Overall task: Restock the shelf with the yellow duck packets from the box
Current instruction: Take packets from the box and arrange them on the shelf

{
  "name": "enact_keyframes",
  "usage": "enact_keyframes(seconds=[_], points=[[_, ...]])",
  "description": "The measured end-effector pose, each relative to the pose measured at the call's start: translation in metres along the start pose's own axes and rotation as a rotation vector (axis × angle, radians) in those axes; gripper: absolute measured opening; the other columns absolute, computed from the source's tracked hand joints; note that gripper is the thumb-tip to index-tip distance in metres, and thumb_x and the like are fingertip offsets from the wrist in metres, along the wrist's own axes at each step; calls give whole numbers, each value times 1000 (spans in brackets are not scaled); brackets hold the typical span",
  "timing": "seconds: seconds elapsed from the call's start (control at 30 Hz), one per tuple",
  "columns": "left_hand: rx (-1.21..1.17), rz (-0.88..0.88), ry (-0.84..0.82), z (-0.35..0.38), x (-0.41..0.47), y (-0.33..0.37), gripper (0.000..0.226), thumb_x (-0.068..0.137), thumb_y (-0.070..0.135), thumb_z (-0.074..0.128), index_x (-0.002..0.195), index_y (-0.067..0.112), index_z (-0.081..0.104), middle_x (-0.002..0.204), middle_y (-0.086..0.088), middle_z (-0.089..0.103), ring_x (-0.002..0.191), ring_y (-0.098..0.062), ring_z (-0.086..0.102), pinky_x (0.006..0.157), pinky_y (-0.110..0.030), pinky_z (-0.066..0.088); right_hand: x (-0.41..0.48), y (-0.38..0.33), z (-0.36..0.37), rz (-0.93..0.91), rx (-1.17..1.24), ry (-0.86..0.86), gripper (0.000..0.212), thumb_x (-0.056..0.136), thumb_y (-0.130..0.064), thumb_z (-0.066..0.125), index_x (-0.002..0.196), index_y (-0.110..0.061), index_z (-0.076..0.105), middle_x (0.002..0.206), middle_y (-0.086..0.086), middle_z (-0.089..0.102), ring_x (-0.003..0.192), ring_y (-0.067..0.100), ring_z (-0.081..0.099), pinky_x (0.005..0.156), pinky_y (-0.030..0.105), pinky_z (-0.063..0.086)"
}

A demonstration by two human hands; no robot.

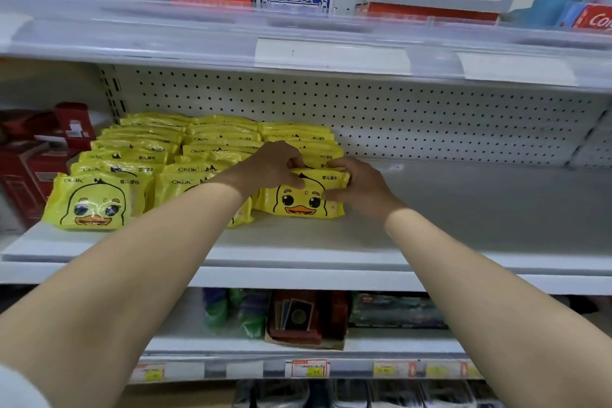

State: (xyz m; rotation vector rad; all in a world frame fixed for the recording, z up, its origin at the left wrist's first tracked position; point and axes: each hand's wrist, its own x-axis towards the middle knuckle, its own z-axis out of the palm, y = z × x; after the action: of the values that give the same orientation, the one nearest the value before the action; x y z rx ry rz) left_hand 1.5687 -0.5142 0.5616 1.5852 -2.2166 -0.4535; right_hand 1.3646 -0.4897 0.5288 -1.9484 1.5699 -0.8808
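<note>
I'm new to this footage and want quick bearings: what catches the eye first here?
Rows of yellow duck packets fill the left part of the middle shelf, bright against white. In the rightmost row, the person's left grip and right grip hold the front packet.

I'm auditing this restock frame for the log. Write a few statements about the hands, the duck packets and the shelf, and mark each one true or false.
1. The left hand and the right hand both grip the same front duck packet. True.
2. That packet is on the lowest shelf. False: it stands on the middle shelf, at the front of the right-hand row.
3. The duck packets form three rows running front to back. True.
4. Red boxes fill the shelf to the right of the packets. False: the red boxes stand to the left of them, and bare shelf shows on the right.
</note>
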Motion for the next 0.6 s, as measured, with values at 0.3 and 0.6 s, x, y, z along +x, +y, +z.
enact_keyframes(seconds=[0.3, 0.6], points=[[181, -1, 152, 7, -13, 1, 53, 70, 41, 81, 117, 25, 63, 111, -1, 64, 115, -24, 50, 90, -39, 49, -6, -11, 13, 44, -200, 110, 76, 76, -27, 82, 143, -22, 47, 138, 9, 45, 128, 25, 46, 98, 26, 39], [151, -110, 209, -48, -80, -12, 62, 72, 36, 82, 126, 26, 54, 131, -7, 44, 129, -28, 37, 96, -38, 43, -37, -79, 27, 55, -325, 106, 78, 77, -34, 79, 145, -28, 42, 142, 7, 47, 136, 26, 38, 104, 34, 41]])
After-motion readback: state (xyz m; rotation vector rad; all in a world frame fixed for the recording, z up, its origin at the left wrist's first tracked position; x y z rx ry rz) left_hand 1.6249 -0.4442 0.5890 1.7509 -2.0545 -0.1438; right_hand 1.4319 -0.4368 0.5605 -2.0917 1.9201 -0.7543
